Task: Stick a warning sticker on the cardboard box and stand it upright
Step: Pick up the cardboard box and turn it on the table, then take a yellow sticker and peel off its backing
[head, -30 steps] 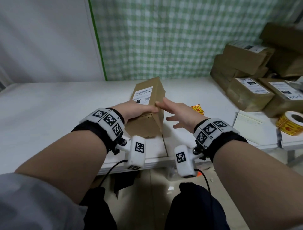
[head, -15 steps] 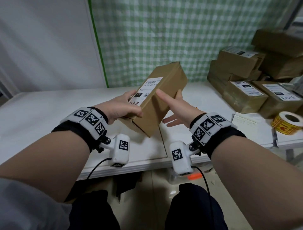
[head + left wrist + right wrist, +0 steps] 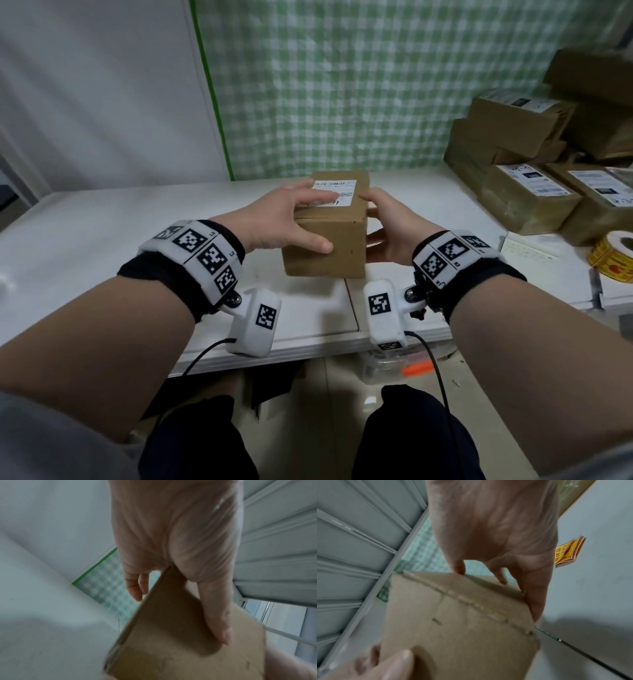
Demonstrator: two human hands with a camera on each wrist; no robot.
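Box (image 3: 327, 240) now upright on table (image 3: 85, 236), gripped btwn L hand (image 3: 284, 219) & R hand (image 3: 390, 229).

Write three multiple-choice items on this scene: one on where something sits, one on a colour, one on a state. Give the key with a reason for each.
1. Where is the sticker roll?
A. on the table's right edge
B. on the floor
C. on top of the held box

2. What colour is the loose sticker on the table?
A. blue
B. yellow with red
C. black

3. How is the cardboard box held?
A. by the left hand alone
B. by no hand
C. between left hand and right hand

Key: A, the roll lies far right on the tabletop; B, the right wrist view shows it yellow with red; C, each hand grips one side.
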